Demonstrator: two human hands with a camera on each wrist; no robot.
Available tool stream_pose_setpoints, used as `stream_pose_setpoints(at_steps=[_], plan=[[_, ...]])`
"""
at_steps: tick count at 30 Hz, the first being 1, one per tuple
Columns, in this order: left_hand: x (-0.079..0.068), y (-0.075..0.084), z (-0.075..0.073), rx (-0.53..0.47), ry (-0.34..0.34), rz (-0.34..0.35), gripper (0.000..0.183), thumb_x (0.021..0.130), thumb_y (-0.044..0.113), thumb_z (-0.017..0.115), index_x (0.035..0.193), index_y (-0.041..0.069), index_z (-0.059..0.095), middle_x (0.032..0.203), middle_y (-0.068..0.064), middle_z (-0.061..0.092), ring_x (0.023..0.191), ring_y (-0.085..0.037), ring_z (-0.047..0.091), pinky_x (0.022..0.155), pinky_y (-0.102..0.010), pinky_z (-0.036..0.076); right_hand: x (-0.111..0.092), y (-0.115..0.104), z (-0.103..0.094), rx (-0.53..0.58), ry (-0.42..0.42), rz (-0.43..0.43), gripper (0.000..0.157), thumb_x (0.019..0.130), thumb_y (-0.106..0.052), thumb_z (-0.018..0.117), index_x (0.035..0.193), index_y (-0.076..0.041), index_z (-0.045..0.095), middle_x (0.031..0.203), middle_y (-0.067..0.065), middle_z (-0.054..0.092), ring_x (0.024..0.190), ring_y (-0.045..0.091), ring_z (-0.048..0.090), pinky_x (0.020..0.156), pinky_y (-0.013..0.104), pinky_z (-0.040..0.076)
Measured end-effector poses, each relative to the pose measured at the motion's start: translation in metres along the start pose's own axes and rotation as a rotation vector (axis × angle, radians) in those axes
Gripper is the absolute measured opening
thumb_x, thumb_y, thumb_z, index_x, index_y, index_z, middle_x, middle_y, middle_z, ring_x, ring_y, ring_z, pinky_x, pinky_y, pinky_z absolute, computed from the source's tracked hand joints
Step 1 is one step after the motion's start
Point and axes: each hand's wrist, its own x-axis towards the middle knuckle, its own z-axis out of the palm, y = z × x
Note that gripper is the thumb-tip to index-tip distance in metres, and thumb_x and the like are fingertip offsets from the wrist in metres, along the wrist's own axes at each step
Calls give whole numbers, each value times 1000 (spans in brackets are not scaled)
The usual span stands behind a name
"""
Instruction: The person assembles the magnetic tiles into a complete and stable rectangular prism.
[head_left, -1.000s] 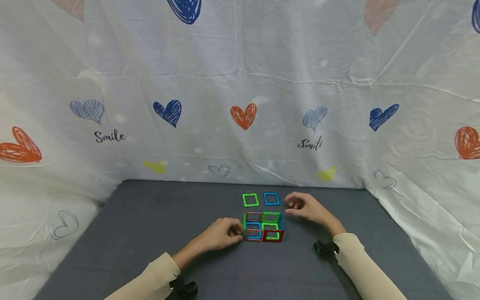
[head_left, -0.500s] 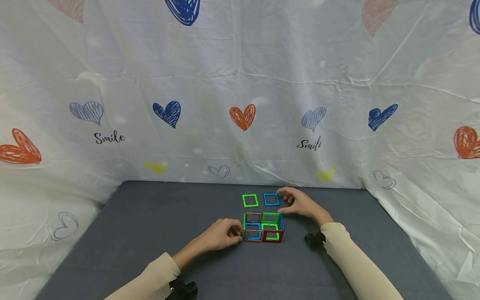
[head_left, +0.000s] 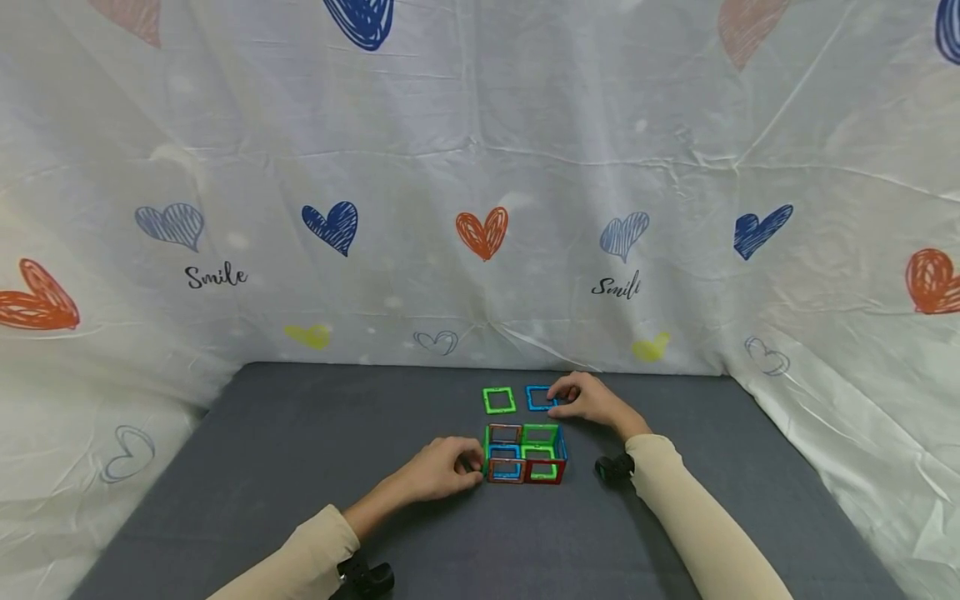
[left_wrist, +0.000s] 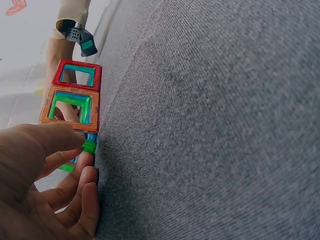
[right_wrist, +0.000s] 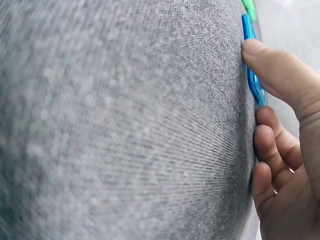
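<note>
An open-topped box of magnetic tiles (head_left: 544,481) stands on the table, its front made of an orange tile (left_wrist: 75,90) and a red tile (left_wrist: 98,75). My left hand (head_left: 441,471) holds the left end of this box, thumb and fingers pinching a green tile (left_wrist: 89,146) there. Behind the box a blue magnetic tile (head_left: 530,400) lies flat. My right hand (head_left: 592,402) has its thumb on the near edge of that blue tile (right_wrist: 252,80) and its fingertips at the right and far edges. Left of it lies a loose green magnetic tile (head_left: 486,402).
Dark grey cloth covers the table (head_left: 315,433). A white curtain (head_left: 405,275) printed with hearts hangs along the back edge and both sides. Each wrist carries a black strapped device; the right one (head_left: 615,468) sits close to the cloth.
My right hand has moved left from beside the blue tile and its fingers have closed onto it. The left hand stays at the box, and the tiles have not visibly shifted.
</note>
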Motion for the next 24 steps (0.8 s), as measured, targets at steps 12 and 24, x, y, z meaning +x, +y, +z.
stream_pose_setpoints(at_steps=[12, 24], plan=[[0, 2, 0, 6, 5, 8, 9, 93, 10, 75, 97, 15, 69, 91, 8, 65, 77, -6, 62, 68, -27, 53, -1, 5, 1, 40, -7, -77, 6, 91, -12, 79, 95, -8, 78, 87, 0, 67, 75, 18, 58, 67, 33, 49], [-1, 1, 0, 14, 10, 18, 9, 93, 9, 75, 96, 15, 69, 90, 9, 64, 76, -6, 61, 67, -27, 52, -10, 6, 2, 39, 35, -114, 8, 92, -13, 79, 92, -6, 78, 83, -2, 61, 72, 15, 54, 64, 30, 47]])
